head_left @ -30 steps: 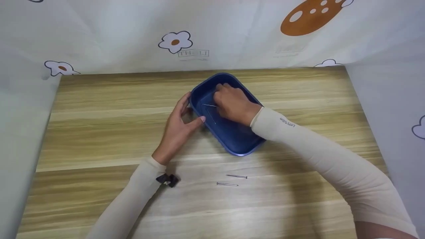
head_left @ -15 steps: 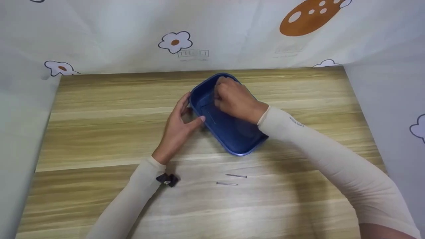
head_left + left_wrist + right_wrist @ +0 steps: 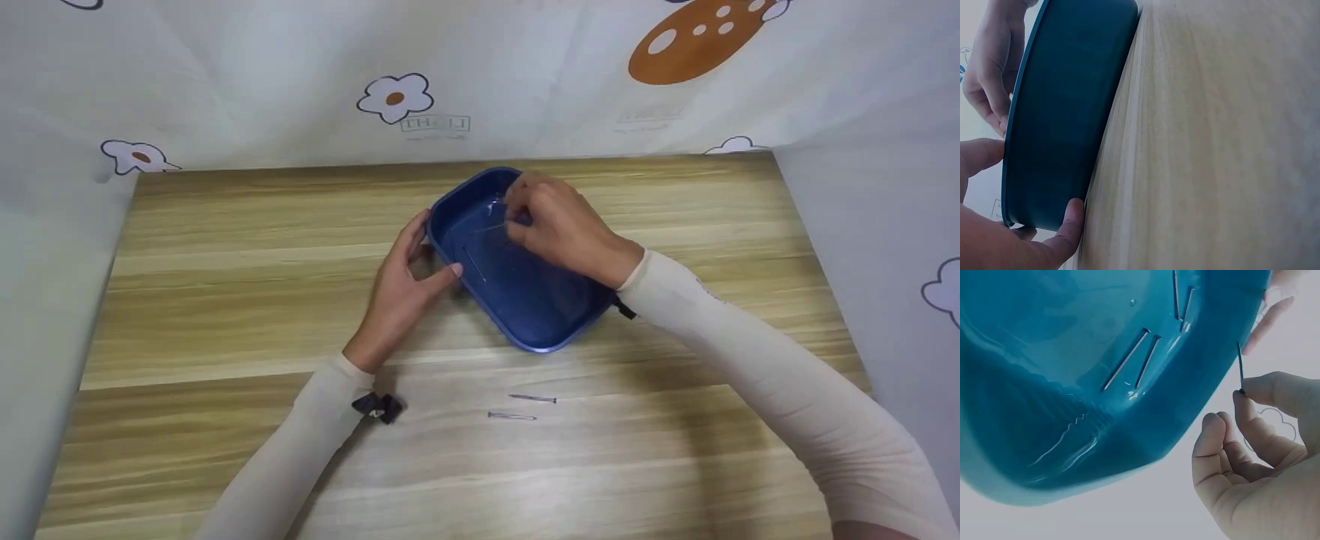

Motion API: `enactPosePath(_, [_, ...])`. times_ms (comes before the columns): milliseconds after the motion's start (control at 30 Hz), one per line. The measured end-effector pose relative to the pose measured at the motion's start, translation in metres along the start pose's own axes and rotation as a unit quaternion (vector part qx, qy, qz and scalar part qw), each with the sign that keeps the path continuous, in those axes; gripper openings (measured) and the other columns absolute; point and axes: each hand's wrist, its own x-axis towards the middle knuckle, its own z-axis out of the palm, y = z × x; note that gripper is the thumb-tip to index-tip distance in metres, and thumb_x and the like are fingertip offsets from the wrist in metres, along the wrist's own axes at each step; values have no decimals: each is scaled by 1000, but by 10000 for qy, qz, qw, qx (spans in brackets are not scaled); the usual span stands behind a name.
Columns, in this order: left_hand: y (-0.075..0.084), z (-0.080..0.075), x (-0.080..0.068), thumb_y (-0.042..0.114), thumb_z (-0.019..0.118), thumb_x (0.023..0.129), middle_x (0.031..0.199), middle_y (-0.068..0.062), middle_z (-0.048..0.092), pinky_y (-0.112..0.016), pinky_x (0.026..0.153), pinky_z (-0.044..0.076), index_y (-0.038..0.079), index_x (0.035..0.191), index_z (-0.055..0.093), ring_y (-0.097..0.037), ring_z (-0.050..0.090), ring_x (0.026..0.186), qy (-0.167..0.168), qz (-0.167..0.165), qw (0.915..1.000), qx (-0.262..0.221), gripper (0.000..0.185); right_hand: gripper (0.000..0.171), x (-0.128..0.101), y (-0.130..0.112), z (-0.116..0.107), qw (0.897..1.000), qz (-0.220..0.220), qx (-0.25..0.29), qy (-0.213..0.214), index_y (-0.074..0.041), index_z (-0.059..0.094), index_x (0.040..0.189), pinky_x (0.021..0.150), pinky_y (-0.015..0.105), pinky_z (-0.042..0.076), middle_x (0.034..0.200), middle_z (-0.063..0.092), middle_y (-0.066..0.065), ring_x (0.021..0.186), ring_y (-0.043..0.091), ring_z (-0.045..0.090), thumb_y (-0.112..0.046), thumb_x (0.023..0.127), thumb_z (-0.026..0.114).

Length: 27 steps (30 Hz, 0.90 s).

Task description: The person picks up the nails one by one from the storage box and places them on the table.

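Right hand [image 3: 566, 229] is over the far end of the blue plastic tray [image 3: 551, 341], and its grip is a thumb-and-forefinger pinch on 1 thin steel nail [image 3: 1239, 367], with the other fingers curled loosely under. In the right wrist view the nail stands roughly upright, held at its lower end, just outside the tray's rim. Left hand [image 3: 405, 289] holds the tray's left wall, thumb at the near corner and fingers against the side, so its grip is a light clamp on the rim, not a full wrap.

The tray sits mid-desk [image 3: 225, 300], angled. The wrist view shows what looks like 2 nails in tray [image 3: 1134, 363] on the glossy floor, though some may be reflections. 2 more loose nails [image 3: 521, 407] lie on the desk nearer me.

My take on doing this well: keep the pinch low and tight so the nail doesn't swivel, keep the left hand bracing so the tray doesn't skate, and move the nail well clear of the rim.
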Motion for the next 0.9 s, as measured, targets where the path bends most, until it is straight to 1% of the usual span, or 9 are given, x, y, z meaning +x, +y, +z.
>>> enactPosePath(167, [0, 0, -1, 17, 83, 97, 175, -6, 42, -49, 127, 33, 12, 173, 35, -31, 49, 150, 42, -47, 10000, -48, 90, 8, -10, 1, -3, 9997, 55, 252, 50, 4, 82, 94, 97, 43, 59, 119, 72, 16, 112, 30, 69, -1, 95, 76])
enactPosePath(300, [1, 0, -1, 18, 83, 97, 175, -6, 41, -50, 128, 32, 12, 173, 35, -30, 48, 151, 56, -65, 10000, -12, 90, 8, -18, 2, -5, 9990, 57, 428, 128, 3, 82, 92, 101, 43, 58, 119, 73, 15, 115, 29, 68, -1, 94, 75])
enactPosePath(400, [1, 0, -1, 18, 84, 97, 175, -7, 41, -50, 128, 33, 13, 172, 36, -30, 49, 150, 69, -52, 10000, 5, 89, 8, -22, 3, -6, 9988, 0, 452, 190, 4, 81, 92, 104, 44, 57, 120, 74, 17, 117, 31, 68, -1, 94, 75])
enactPosePath(533, [1, 1, 0, 16, 84, 97, 175, -8, 41, -48, 128, 33, 11, 172, 36, -29, 47, 153, 86, -13, 10000, 11, 89, 9, -27, 7, -7, 9981, -53, 539, 281, 5, 81, 91, 103, 46, 56, 120, 73, 20, 117, 33, 68, -1, 94, 75])
enactPosePath(667, [1, 1, 0, 14, 83, 97, 174, -8, 42, -47, 127, 35, 9, 172, 36, -29, 48, 153, 74, 45, 10000, 46, 89, 8, -34, 10, -7, 9962, -136, 765, 403, 5, 80, 90, 100, 48, 57, 120, 73, 19, 117, 32, 68, -1, 95, 76])
enactPosePath(767, [1, 1, 0, 13, 83, 97, 174, -9, 43, -47, 128, 35, 8, 172, 35, -30, 48, 152, 56, 79, 9999, 63, 89, 8, -41, 11, -7, 9942, -192, 948, 470, 4, 80, 89, 95, 48, 59, 121, 73, 19, 114, 30, 68, -1, 95, 78])
enactPosePath(900, [1, 1, 0, 14, 83, 97, 174, -8, 43, -47, 128, 34, 10, 172, 36, -29, 48, 153, 63, 45, 9999, 80, 89, 8, -51, 12, -5, 9915, -258, 1131, 593, 2, 80, 88, 91, 46, 59, 123, 73, 17, 112, 27, 69, -2, 94, 82])
